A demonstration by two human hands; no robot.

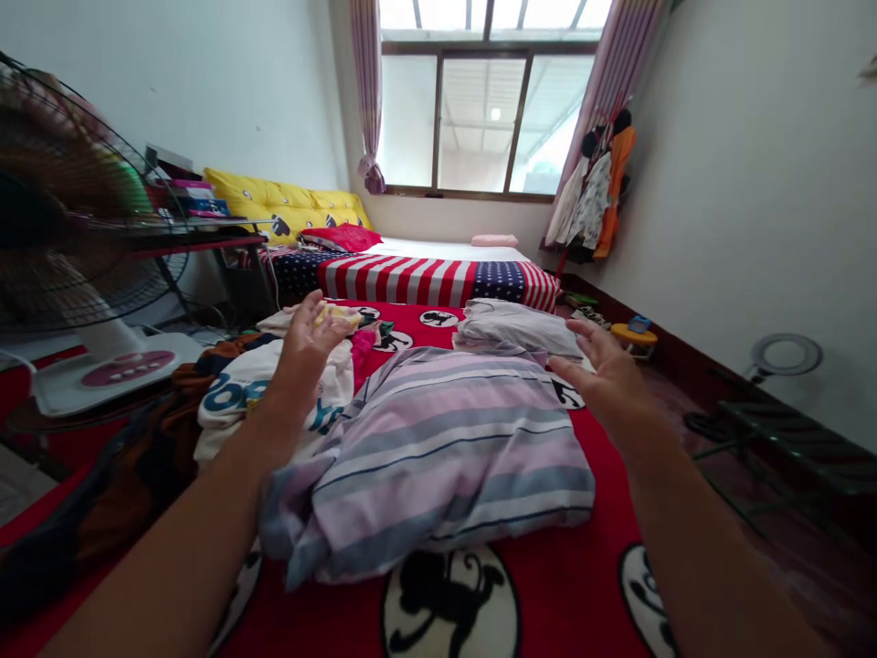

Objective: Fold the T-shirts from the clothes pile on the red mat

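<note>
A striped cloth (445, 448) in pink, grey and white lies bunched on the red blanket (562, 585) with monkey prints, right in front of me. My left hand (311, 343) is raised beyond its left side, fingers apart and holding nothing. Over on the other side, my right hand (603, 366) hovers near the cloth's far right corner, also open. Behind the striped cloth lies a light grey garment (517, 326), close to my right fingertips. White clothing with blue lettering (239, 384) sits beside my left forearm, which hides part of it.
A fan (75, 201) stands at the left, near dark and brown clothes (130, 475). A bed with a flag-patterned cover (411, 279) is under the window. A ring light (785, 355) and a dark green rack (801, 439) stand at the right, with a yellow stool (634, 340) farther back.
</note>
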